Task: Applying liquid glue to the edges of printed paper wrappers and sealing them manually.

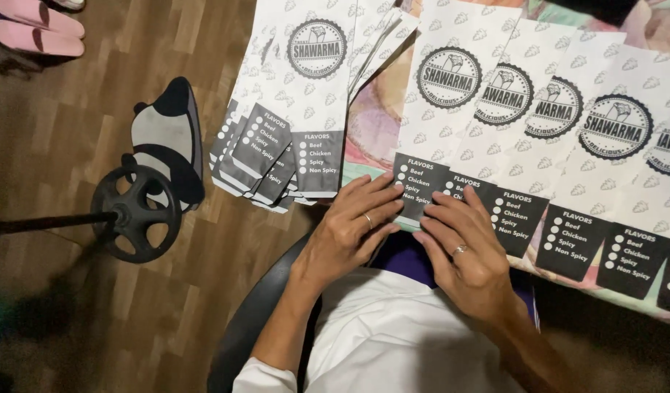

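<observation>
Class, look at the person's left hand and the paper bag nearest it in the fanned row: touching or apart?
Touching. The head view shows the left hand lying with its fingers flat on the dark bottom panel of the paper bag.

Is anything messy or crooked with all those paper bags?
Yes. The stack of bags on the left is fanned out unevenly and hangs over the table's edge. The row of bags overlaps in tidy order, both hands resting on its leftmost bag.
</observation>
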